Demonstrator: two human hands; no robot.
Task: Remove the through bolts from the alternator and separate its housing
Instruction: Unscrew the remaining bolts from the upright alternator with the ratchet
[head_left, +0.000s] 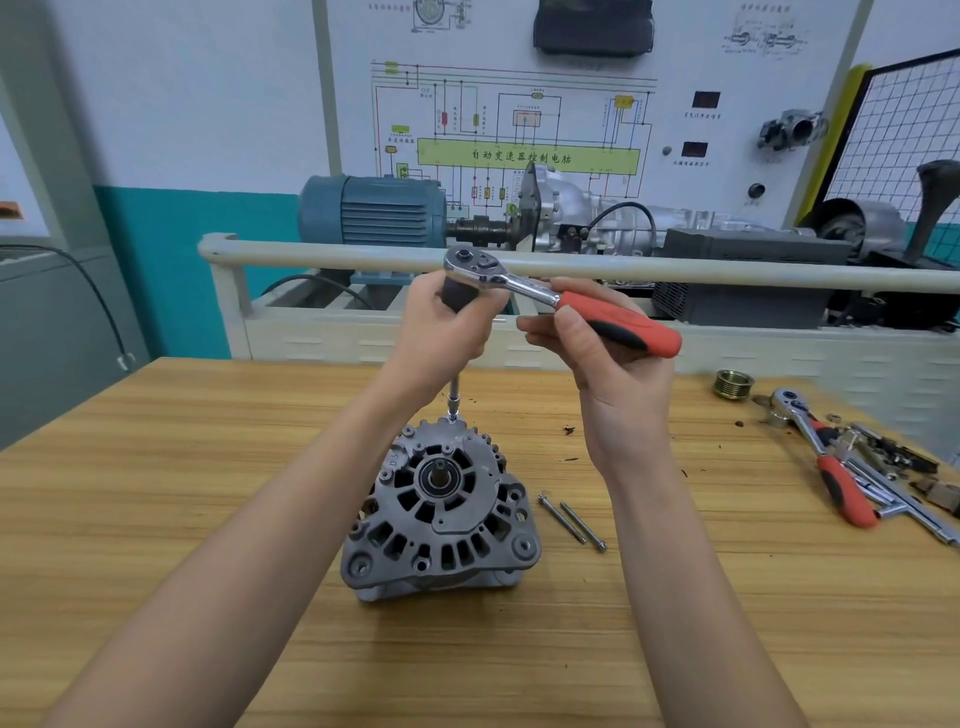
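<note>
Fingers of the left hand (447, 322) wrap and hide the extension's (454, 397) top above the alternator (441, 512). Right hand (608, 358) grips the ratchet (561, 301).

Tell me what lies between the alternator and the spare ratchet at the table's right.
In the head view, two removed through bolts lie side by side on the wooden table, between the alternator and the spare ratchet.

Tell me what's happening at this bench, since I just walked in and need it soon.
A person is unbolting an alternator that stands on the wooden bench. The left hand grips the head end of a ratchet wrench, and the right hand holds its red handle. An extension bar runs down to a through bolt at the housing's far edge. Two removed through bolts lie to the alternator's right. The housing looks unseparated.
</note>
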